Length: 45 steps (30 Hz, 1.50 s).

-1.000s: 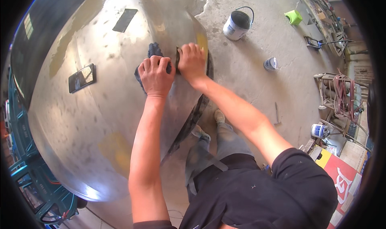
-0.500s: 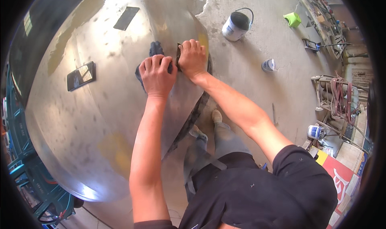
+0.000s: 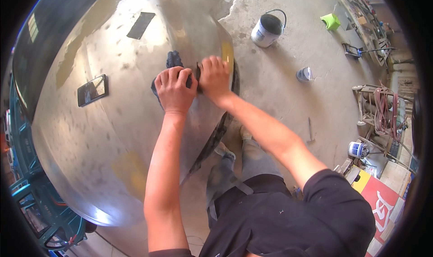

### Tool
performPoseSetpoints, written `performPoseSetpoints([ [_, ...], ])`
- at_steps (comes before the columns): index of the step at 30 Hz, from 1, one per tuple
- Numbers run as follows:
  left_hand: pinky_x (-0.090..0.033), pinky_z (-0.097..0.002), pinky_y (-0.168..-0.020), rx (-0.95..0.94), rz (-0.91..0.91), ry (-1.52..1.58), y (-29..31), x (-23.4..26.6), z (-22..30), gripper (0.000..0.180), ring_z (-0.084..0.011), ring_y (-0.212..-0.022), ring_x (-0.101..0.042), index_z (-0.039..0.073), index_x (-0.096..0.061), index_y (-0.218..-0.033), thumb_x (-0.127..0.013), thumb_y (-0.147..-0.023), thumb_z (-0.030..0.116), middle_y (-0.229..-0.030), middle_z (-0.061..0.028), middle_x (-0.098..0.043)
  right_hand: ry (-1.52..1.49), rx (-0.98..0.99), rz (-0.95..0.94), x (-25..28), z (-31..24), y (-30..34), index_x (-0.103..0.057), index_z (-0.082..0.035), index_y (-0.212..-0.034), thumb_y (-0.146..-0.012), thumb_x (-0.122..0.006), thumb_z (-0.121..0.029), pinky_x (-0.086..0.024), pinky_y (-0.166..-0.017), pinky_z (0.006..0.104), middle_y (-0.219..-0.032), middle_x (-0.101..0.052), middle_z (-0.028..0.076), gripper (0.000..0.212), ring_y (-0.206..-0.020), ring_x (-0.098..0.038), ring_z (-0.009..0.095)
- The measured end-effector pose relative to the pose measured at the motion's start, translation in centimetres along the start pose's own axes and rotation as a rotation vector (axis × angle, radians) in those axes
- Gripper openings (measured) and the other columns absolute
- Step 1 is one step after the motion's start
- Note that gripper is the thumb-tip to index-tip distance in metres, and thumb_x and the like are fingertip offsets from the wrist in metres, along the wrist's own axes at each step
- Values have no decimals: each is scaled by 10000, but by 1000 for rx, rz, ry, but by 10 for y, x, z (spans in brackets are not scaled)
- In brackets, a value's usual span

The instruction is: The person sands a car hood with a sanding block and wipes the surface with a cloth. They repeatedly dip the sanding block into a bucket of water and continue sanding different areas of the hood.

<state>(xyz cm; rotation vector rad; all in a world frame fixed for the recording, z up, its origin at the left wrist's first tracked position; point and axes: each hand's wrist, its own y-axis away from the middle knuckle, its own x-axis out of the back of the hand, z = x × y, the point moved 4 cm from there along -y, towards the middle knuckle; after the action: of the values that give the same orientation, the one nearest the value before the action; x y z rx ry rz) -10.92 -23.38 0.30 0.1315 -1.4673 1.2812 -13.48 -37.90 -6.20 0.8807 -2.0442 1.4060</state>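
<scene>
A curved, bare-metal car hood (image 3: 115, 130) with dark smudges and yellowish patches spreads out under both hands. On it, my left hand (image 3: 175, 87) has its fingers curled over a bunched dark blue cloth (image 3: 174, 59), whose end sticks out beyond the knuckles. Close to its right, my right hand (image 3: 214, 80) presses near the hood's right edge. A thin dark strip, apparently sandpaper (image 3: 198, 71), shows along the thumb side of that hand; the rest is hidden by the palm. Another dark rectangular sheet (image 3: 140, 25) lies flat farther up the hood.
Left of my hands a black phone (image 3: 92, 90) rests on the hood. On the concrete floor to the right stand a white bucket (image 3: 268, 30), a smaller can (image 3: 304, 74) and a green container (image 3: 330, 22). A wheeled stand with coiled hose (image 3: 384, 110) is at far right.
My right hand has slid slightly nearer along the hood edge, its fingers somewhat blurred. The left hand keeps its hold on the cloth. The whole view has shifted a little.
</scene>
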Motion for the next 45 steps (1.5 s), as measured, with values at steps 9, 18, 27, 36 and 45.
performPoseSetpoints([
  [9, -439, -533, -1213, -58, 22, -91, 5, -2, -7, 232, -251, -1295, -670, 247, -796, -1187, -828, -958, 273, -1278, 47, -741, -260, -832, 35, 51, 100, -53, -676, -39, -1174, -1215, -440, -432, -563, -902, 597, -1079, -794, 244, 460, -990, -753, 502],
  [18, -235, -611, -1380, -318, -474, -252, 77, 7, 54, 647, -417, -1676, -395, 29, -598, -1631, -626, -1122, 428, -1766, -151, -514, -963, -1654, 234, 85, 252, 89, -697, -132, -1300, -1179, -502, -626, -612, -822, 451, -1104, -771, 67, 545, -944, -733, 223],
  [27, -226, -612, -1392, -101, -496, -192, 64, -34, 73, 838, -452, -1691, -362, -57, -447, -1715, -602, -1131, 524, -1796, -270, -432, -1132, -1845, 203, 82, 244, 180, -680, -147, -1279, -1188, -525, -591, -618, -774, 431, -1105, -764, 61, 479, -908, -720, 225],
  [36, -276, -613, -1374, -112, -513, -157, 90, -22, 86, 829, -449, -1689, -370, -51, -427, -1728, -613, -1132, 495, -1811, -262, -413, -1399, -1669, 105, 84, 190, 148, -741, -137, -1209, -1099, -745, -332, -606, -809, 394, -1090, -809, 22, 224, -995, -742, 177],
  [45, -231, -608, -1390, -66, -613, -123, 131, 11, 96, 779, -421, -1711, -340, -20, -437, -1735, -626, -1127, 428, -1831, -216, -404, -597, -236, -12, 101, 58, 60, -800, -181, -1460, -960, -797, -16, -589, -1147, 445, -1451, -749, 133, 526, -1353, -706, 344],
])
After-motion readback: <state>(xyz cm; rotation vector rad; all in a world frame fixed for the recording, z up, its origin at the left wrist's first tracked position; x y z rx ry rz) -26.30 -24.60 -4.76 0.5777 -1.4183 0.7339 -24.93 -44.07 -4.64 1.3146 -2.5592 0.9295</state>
